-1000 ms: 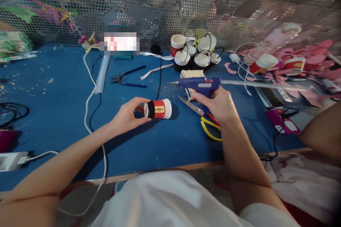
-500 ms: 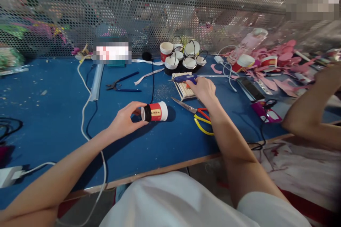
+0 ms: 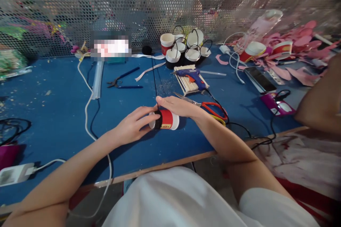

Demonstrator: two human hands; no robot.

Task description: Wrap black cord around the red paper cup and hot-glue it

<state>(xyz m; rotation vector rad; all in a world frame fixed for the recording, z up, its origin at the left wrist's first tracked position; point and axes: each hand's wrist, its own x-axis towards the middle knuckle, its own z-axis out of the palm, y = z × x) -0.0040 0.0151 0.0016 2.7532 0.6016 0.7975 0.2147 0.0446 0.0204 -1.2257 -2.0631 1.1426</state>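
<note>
A small paper cup [image 3: 167, 119], red with a black band near its base, lies on its side on the blue table [image 3: 53, 113]. My left hand [image 3: 133, 126] holds it by the base end. My right hand [image 3: 177, 105] rests on top of the cup and pinches a thin black cord [image 3: 153, 74] at the black band. The cord runs away toward the back of the table. A blue glue gun [image 3: 190, 75] lies on a stack of wooden sticks [image 3: 186, 83] beyond my hands.
Red and yellow scissors [image 3: 210, 108] lie right of the cup. Pliers [image 3: 121, 79], a white cable [image 3: 86, 95] and several cups with black handles [image 3: 183, 49] sit farther back. Pink cut-outs [image 3: 298, 49] and a phone [image 3: 259, 79] fill the right. Another person's arm [image 3: 319, 99] reaches in at right.
My right hand set the glue gun down on the sticks and came back to the cup, now pinching the black cord on it. My left hand kept hold of the cup.
</note>
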